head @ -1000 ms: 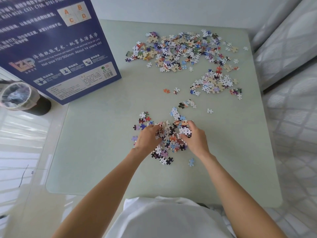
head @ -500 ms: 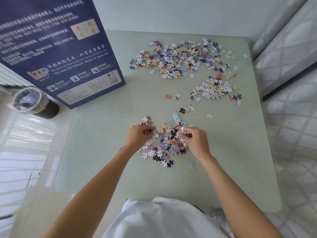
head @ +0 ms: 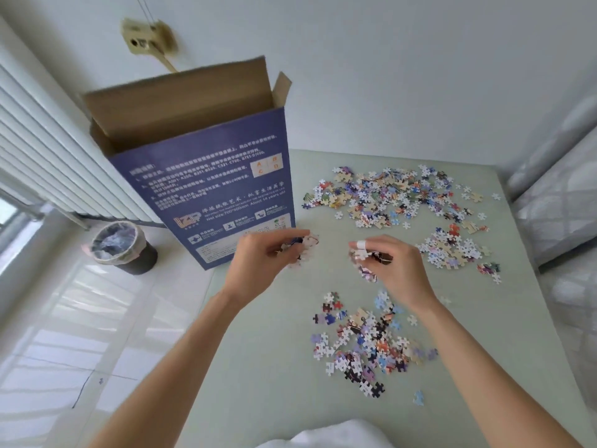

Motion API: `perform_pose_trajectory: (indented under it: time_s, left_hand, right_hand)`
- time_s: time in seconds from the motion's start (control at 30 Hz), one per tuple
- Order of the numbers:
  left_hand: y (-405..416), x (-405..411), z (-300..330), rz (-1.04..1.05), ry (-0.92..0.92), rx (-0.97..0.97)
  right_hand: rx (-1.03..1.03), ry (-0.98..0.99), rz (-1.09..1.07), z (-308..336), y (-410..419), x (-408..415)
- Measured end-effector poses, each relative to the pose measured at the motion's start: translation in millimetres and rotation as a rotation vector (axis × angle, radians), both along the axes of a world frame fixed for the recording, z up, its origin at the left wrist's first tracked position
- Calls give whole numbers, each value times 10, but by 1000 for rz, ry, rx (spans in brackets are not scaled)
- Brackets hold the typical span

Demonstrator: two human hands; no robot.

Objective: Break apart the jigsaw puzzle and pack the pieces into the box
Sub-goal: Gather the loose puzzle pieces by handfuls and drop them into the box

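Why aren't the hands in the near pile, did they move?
Yes. Both hands, left and right, rose from the near pile toward the box, holding pieces.

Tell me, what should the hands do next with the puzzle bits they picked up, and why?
Probably carry them up and left and drop them into the box. The left hand and the right hand each grip a clump of pieces above the table, and the box stands upright with its top flaps open beside the left hand. More pieces wait in the near pile.
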State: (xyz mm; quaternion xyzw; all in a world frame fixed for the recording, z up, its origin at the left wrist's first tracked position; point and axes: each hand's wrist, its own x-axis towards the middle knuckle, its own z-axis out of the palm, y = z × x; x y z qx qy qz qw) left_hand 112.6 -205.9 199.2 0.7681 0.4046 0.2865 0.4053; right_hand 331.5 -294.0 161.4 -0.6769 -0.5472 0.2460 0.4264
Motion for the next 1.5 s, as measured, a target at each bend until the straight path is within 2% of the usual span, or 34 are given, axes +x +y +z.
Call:
perform_pose_trajectory:
  time_s: [0.17,0.27,0.37,0.5,0.73,0.9,0.97,1.17,1.3,1.43,1.5]
  left_hand:
    - [816,-383,834,156,-74,431]
    - [1284,-535,1084,221,-47,518]
    - [1617,-613,1118,219,105,583]
    - [1855,-712,1028,206,291,474]
    - [1926,-827,949,151,368,369]
    - [1944,-851,909,138,452,376]
    - [1931,-872,895,124,455,369]
    - [1842,-873,910,130,402,424]
    - [1776,-863,905,185,366,487]
    - [1723,-847,888,217,387,576]
    - [1709,-843,894,221,395,606]
  right_hand:
    - [220,-59,99,837,893,-244]
    - [334,-124,142,1262,1432,-375]
    - [395,-151,183,1547,1909,-463]
    - [412,-356,291,1691,2409,-651]
    - [322,-812,642,1565,2785,-833]
    - [305,-958,793,1539,2888,-943]
    - [217,-980,805,1526,2918,-975]
    - [78,-817,729,1505,2935,-971]
    - [140,-764,673,1511,2874,-988]
    - [217,-939,549,1447,2785,-1065]
    - [253,-935,496,1413,2766,-1080]
